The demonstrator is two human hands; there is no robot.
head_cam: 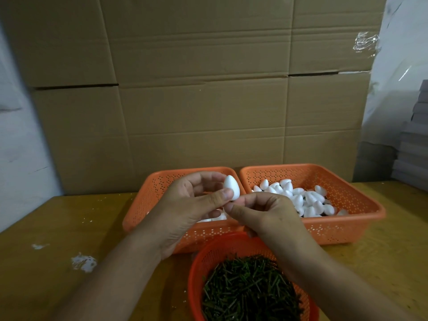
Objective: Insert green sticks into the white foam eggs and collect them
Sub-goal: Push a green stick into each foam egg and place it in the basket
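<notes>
Lying nearest, in round orange basket (pixel 196 274): heap of green sticks (pixel 250 290). Holding white foam egg (pixel 232 187) above left orange tray (pixel 139 212), pinched between thumb and curled fingers of left hand (pixel 185 209). Closing right hand (pixel 261 214) just under egg, fingertips pinched together; impossible to tell if a stick is between them. Waiting at far right, in right orange tray (pixel 361 218): loose eggs (pixel 308 198). Possibly going wrong: pushing stick off-centre and splitting foam, squeezing too hard and denting egg, or dropping it.
</notes>
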